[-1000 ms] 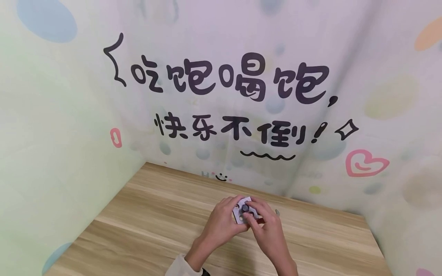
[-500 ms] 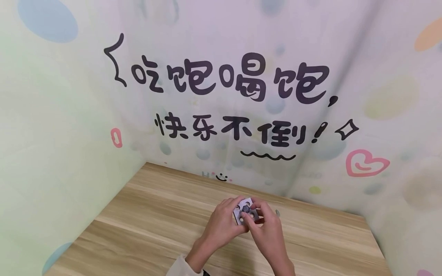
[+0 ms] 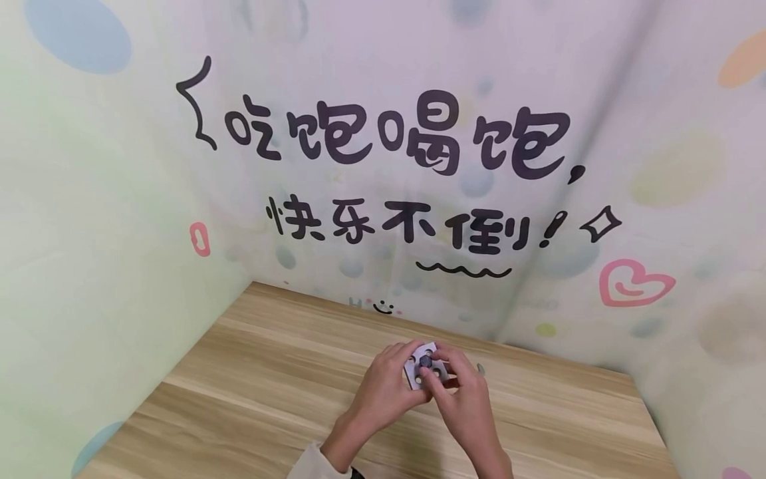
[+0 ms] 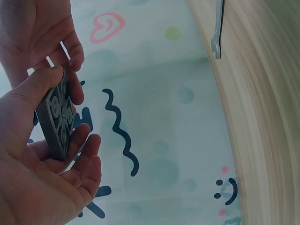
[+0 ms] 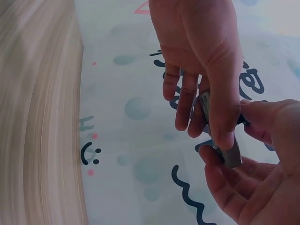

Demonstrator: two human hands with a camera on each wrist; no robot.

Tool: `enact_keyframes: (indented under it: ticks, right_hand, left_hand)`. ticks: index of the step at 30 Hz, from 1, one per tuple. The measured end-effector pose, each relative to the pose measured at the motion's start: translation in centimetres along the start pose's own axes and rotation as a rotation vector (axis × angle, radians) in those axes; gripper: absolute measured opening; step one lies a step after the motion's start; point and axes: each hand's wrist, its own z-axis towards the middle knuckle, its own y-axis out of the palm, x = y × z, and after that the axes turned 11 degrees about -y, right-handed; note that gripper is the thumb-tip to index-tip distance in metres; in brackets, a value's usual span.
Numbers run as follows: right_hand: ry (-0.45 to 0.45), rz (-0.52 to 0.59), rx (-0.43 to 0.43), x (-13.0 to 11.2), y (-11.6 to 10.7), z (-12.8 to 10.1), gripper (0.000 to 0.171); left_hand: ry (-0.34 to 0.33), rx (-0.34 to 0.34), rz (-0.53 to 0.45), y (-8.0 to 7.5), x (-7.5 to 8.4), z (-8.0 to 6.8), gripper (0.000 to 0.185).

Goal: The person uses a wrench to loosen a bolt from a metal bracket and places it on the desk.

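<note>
Over the table, my left hand [image 3: 383,382] grips a small square grey plate [image 3: 411,372] by its edges. Holes sit near the plate's corners, and a dark hex-head bolt [image 3: 426,361] stands at its middle. The thumb and index finger of my right hand [image 3: 465,394] pinch the bolt head. In the left wrist view the plate's underside [image 4: 63,117] shows recessed rings and ribs, with my left thumb along its upper edge. The right wrist view has the plate [image 5: 230,157] edge-on, the dark bolt [image 5: 243,119] between my right fingertips.
A metal open-end wrench [image 4: 218,33] lies on the wood-grain table [image 3: 251,372]; in the head view only its tip [image 3: 481,368] shows beyond my right hand. Printed cloth walls [image 3: 383,253] with black lettering stand along the table's back and sides.
My right thumb and index finger have shifted slightly around the bolt head, which shows more from above than a second ago. The plate and my left hand stay nearly in place.
</note>
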Motion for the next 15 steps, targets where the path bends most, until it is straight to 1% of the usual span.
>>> enact_keyframes:
  ticks: [5, 15]
  right_hand:
    - [0.009, 0.018, -0.026, -0.06, -0.15, -0.01, 0.022]
    - [-0.061, 0.0, -0.031, 0.36, -0.31, 0.06, 0.024]
  left_hand:
    - [-0.007, -0.004, 0.002, -0.06, 0.02, -0.08, 0.063]
    - [-0.027, -0.027, -0.002, -0.2, 0.22, 0.04, 0.063]
